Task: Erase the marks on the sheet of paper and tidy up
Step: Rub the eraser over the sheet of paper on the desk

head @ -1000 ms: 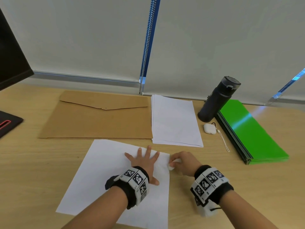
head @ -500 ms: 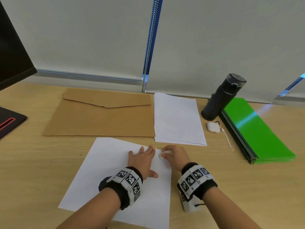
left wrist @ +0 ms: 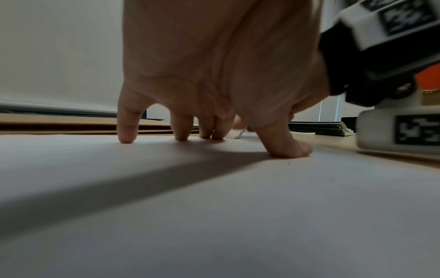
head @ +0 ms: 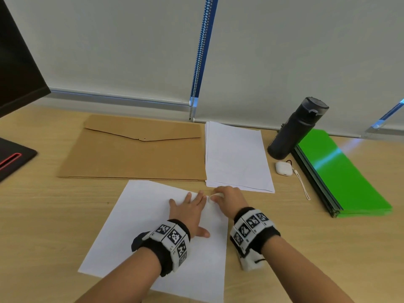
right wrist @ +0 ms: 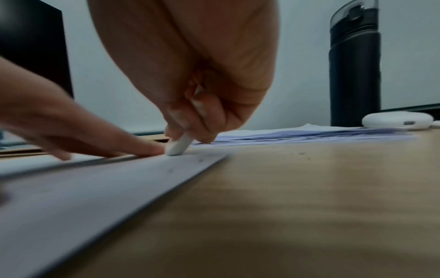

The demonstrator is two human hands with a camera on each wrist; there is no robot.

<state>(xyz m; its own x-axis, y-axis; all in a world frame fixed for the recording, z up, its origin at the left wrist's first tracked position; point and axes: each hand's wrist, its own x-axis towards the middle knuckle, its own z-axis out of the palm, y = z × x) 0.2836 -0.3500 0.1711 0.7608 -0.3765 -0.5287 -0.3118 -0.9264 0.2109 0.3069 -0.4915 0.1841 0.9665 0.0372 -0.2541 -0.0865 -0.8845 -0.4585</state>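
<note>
**Listener:** What can't you make out from your end?

**Operator:** On my head view the white eraser (head: 215, 196) is nearly buried under the right hand (head: 227, 201); I see only a pale sliver. The right wrist view is blurred, but there I see the eraser pinched between thumb and curled fingers, its tip touching the sheet of paper (head: 140, 215) close to the far right corner. Any marks on the sheet are too faint for me to read; I see only a few dark specks near its edge.

**Listener:** And the other hand?

**Operator:** The left hand (head: 189, 212) lies spread on the sheet, fingers straight, fingertips (left wrist: 126, 138) and thumb pressing down, holding nothing. Its index finger sits just beside the eraser.

**Listener:** Anything cut off?

**Operator:** A dark monitor (head: 17, 62) is cropped at the left edge, and the sheet's near edge runs out of frame.

**Listener:** Any containers?

**Operator:** A brown envelope (head: 135, 154) lies flat behind the sheet, flap down; I cannot tell what is inside. Beside it is a stack of white paper (head: 237, 156). A black bottle (head: 295, 130), lid shut, stands upright, contents hidden. A small white case (head: 283, 168) with a cord is closed, next to a green folder stack (head: 341, 171).
</note>
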